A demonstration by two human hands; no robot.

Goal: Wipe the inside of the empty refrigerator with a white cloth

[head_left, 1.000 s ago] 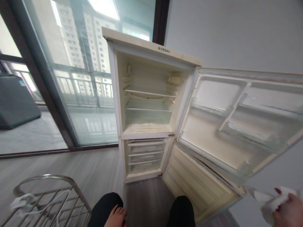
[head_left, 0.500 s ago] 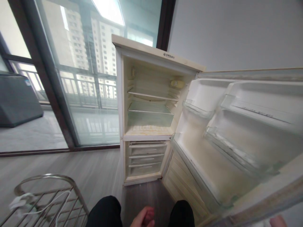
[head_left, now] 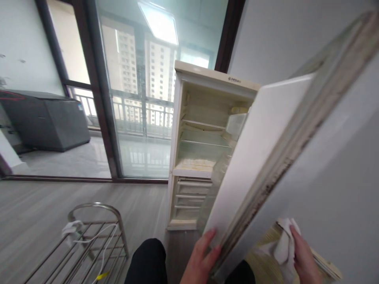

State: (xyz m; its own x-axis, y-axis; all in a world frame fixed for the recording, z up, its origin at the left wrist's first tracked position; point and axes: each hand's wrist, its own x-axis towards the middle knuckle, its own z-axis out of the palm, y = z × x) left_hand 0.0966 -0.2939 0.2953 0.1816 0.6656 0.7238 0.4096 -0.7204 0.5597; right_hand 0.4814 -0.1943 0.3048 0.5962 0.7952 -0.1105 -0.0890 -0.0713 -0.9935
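An old cream fridge (head_left: 207, 85) stands open against the wall, its shelves bare. Its upper door (head_left: 266, 150) is swung towards me, edge-on, with a grimy seal along the edge. My left hand (head_left: 203, 260) grips the door's lower corner, fingers on the inner face. My right hand (head_left: 302, 256) holds a white cloth (head_left: 284, 246) pressed to the door's outer side near the bottom edge. The lower freezer door (head_left: 296, 264) stays open below it, mostly hidden.
A metal wire rack (head_left: 89, 244) with a white cable lies on the wooden floor at the lower left. Glass sliding doors (head_left: 142, 98) show a balcony behind the fridge. A grey chest (head_left: 44, 118) sits at the far left. My dark-trousered knees are at the bottom.
The upper door has swung from wide open towards me. My left hand rose from my knee to grip its corner, and my right hand brought the cloth to the door's outer side.
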